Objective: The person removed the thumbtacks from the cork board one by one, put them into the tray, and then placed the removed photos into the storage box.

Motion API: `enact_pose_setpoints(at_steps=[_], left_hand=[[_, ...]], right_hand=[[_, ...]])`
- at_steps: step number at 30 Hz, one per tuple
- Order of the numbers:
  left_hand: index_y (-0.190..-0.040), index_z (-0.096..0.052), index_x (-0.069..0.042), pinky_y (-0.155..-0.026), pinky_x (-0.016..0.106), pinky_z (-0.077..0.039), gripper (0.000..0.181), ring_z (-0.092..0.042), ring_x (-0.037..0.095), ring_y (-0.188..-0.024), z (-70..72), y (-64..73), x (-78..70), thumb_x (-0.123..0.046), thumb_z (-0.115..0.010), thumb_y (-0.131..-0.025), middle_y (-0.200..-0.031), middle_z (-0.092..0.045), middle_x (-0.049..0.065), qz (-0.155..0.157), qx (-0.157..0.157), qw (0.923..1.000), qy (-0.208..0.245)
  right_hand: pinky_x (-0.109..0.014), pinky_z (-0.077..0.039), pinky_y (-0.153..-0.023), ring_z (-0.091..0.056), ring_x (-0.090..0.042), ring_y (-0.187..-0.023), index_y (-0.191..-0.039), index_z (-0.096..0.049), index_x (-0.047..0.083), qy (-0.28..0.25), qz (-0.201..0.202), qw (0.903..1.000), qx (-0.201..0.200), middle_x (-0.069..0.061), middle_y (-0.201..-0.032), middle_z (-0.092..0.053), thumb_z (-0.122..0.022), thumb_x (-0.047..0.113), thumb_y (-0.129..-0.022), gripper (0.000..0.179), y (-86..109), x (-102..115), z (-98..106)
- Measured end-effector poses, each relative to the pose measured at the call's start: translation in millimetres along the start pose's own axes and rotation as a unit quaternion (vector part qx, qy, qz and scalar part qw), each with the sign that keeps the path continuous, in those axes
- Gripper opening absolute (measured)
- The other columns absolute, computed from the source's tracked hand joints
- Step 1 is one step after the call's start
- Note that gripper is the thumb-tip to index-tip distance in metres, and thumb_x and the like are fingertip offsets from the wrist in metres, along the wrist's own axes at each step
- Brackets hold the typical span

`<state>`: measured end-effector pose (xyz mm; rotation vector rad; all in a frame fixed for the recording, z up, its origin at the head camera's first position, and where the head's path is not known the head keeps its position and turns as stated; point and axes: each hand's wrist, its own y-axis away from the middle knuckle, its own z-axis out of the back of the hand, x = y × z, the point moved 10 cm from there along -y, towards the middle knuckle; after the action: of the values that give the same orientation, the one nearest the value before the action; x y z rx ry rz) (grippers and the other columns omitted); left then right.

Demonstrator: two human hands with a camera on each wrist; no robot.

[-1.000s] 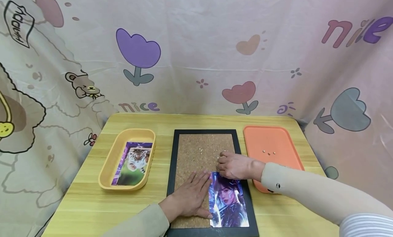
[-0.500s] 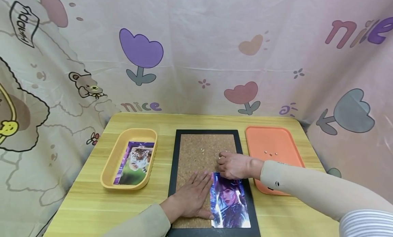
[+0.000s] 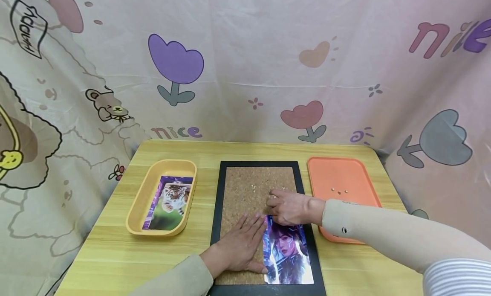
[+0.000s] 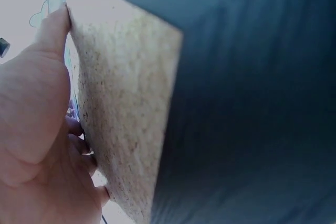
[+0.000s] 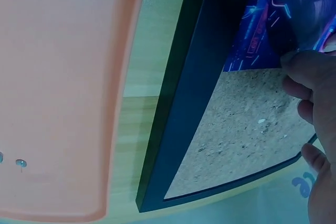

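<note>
A black-framed cork board lies on the table. On its lower right part is a glossy picture of a figure in purple and blue. My left hand lies flat with straight fingers across the cork, fingertips and thumb at the picture's left edge. At the picture's upper edge, my right hand has its fingers curled. Seen from the right wrist, the thumb touches that upper edge; I cannot tell whether something small is pinched beneath it.
Left of the board stands a yellow tray holding a tiger picture and a purple one under it. To the right, an orange tray bears several small thumbtacks, and the right forearm crosses over it.
My right hand has shifted slightly left along the picture's upper edge. The left hand keeps its place on the board, and the trays stay put.
</note>
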<state>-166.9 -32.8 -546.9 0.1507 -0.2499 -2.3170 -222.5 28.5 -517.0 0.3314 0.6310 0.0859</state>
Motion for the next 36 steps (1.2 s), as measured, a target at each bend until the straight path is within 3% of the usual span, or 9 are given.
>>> enact_pose_setpoints(at_steps=[17, 36], left_hand=[[-0.169, -0.016, -0.005, -0.132, 0.055, -0.018, 0.115, -0.010, 0.029, -0.165, -1.8, -0.5, 1.5, -0.090, -0.032, -0.092, -0.178, -0.011, 0.013, 0.004, 0.007, 0.9999, 0.008], [-0.170, -0.016, -0.007, -0.132, 0.055, -0.017, 0.116, -0.010, 0.028, -0.165, -3.3, -0.5, 1.3, -0.091, -0.030, -0.091, -0.178, -0.012, 0.012, 0.008, 0.008, 0.9997, 0.021]], right_hand=[[-0.042, -0.043, -0.115, -0.055, -0.012, -0.115, -0.116, -0.074, 0.036, 0.012, -0.007, 0.9993, 0.036, 0.021, -0.127, -0.072, -0.058, 0.038, -0.104, 0.020, -0.9, 1.1, -7.8], [-0.041, -0.046, -0.113, -0.056, -0.012, -0.110, -0.115, -0.075, 0.029, -0.029, -0.030, 0.9991, -0.013, 0.018, -0.126, -0.072, -0.059, 0.034, -0.104, 0.020, 4.0, -4.0, -2.2]])
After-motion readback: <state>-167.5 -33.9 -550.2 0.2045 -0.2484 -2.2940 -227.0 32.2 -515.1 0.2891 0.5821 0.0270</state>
